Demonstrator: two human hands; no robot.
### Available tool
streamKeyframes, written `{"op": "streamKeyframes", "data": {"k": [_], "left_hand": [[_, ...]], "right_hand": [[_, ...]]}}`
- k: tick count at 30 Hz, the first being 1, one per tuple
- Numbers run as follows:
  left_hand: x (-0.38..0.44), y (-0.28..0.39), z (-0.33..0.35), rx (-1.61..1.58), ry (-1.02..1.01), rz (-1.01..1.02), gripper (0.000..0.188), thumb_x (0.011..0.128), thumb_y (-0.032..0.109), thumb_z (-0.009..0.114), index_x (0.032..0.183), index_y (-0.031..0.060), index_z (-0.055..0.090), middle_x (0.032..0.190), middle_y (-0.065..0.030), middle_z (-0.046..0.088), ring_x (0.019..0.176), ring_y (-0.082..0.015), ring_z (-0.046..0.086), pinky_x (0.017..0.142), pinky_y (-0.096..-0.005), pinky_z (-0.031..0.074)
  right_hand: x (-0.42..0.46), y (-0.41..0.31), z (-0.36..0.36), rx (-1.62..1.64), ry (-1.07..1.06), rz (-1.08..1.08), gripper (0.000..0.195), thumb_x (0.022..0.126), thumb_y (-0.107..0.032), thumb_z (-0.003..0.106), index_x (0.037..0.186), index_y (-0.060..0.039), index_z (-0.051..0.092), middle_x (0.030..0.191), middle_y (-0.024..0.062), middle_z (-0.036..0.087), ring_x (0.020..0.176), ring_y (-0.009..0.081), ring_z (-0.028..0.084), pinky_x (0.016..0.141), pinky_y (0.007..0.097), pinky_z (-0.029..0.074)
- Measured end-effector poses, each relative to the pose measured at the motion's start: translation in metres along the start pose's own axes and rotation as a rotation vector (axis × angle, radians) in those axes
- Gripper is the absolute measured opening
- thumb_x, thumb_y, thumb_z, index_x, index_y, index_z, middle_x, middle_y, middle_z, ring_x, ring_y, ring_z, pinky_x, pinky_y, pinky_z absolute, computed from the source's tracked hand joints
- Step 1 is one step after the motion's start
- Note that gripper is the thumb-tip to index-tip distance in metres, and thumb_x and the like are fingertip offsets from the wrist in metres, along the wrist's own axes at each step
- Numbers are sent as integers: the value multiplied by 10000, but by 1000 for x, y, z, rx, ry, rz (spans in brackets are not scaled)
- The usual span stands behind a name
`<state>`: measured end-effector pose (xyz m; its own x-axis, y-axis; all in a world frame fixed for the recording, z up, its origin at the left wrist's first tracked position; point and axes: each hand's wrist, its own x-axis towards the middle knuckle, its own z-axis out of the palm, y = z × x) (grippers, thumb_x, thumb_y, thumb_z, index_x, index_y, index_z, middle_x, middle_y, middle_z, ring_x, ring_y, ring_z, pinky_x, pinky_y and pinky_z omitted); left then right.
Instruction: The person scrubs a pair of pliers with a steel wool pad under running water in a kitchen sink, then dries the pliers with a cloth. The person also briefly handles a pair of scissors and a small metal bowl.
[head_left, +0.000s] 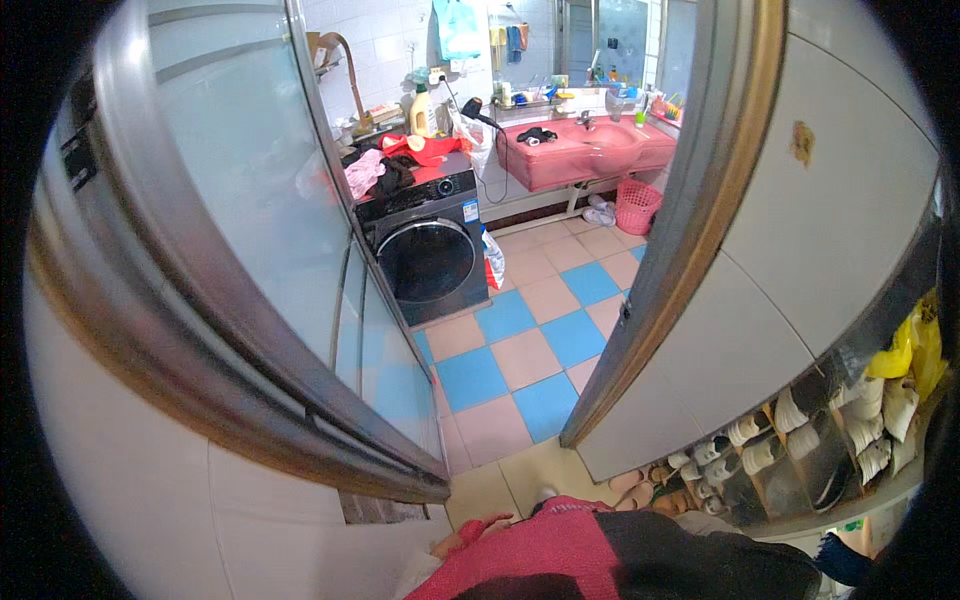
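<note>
At the bottom of the view, beside my red and black clothing (517, 551), a reddish hand, my left hand (484, 526), shows partly; whether it holds anything is unclear. My right hand is out of view. Before me a doorway opens on a washroom. A dark front-loading washing machine (427, 262) stands there, with a red cloth (424, 148) and a pink cloth (365, 172) heaped on top. To its right is a pink washbasin (540, 161), with a black item (537, 135) on its left side and a black hair dryer (474, 109) near it.
A frosted glass door (247, 150) stands at the left, and a door frame (690, 247) at the right. Shoe racks (772, 457) line the lower right. Beneath the basin are a pink basket (638, 206) and white shoes (599, 214). A plastic bag (493, 259) leans by the machine.
</note>
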<state>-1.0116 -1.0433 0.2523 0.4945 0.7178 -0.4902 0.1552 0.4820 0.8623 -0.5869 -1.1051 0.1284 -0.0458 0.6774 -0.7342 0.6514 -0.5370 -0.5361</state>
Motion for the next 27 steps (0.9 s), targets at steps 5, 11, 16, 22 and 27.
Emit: {"op": "streamKeyframes", "data": {"k": [5, 11, 16, 22, 27], "left_hand": [[59, 31, -47, 38, -22, -14, 395, 950, 231, 471, 1283, 18, 447, 1111, -124, 592, 1049, -179, 552, 928, -324, 422], [124, 89, -101, 119, 29, -31, 396, 949, 236, 474, 1280, 19, 452, 1113, -122, 591, 1051, -177, 550, 929, -323, 420], [188, 123, -118, 180, -8, -35, 396, 949, 240, 476, 1277, 20, 456, 1113, -120, 591, 1053, -176, 548, 930, -322, 419], [250, 202, -107, 220, -98, -113, 413, 910, 341, 533, 1180, 28, 542, 1059, -80, 617, 1002, -153, 562, 869, -270, 436], [330, 211, -112, 468, -315, -12, 408, 905, 370, 525, 1136, 37, 569, 998, -93, 638, 960, -172, 583, 848, -282, 445]], "right_hand": [[65, -51, -21, 33, -8, -7, 372, 893, -332, 524, 1106, -35, 596, 997, 103, 641, 826, 181, 628, 689, 308, 490], [159, -118, -77, -2, -62, -90, 372, 887, -328, 532, 1102, -32, 597, 987, 103, 644, 816, 178, 628, 677, 304, 489], [207, -176, -134, 41, -23, -174, 372, 882, -325, 539, 1100, -30, 598, 978, 104, 646, 807, 175, 629, 668, 301, 489], [226, -219, -177, 159, 46, -203, 372, 876, -322, 547, 1096, -27, 599, 968, 104, 648, 796, 172, 629, 657, 297, 488], [236, -209, -187, 237, 95, -125, 372, 871, -319, 553, 1093, -24, 600, 960, 104, 650, 787, 169, 629, 647, 294, 487]]}}
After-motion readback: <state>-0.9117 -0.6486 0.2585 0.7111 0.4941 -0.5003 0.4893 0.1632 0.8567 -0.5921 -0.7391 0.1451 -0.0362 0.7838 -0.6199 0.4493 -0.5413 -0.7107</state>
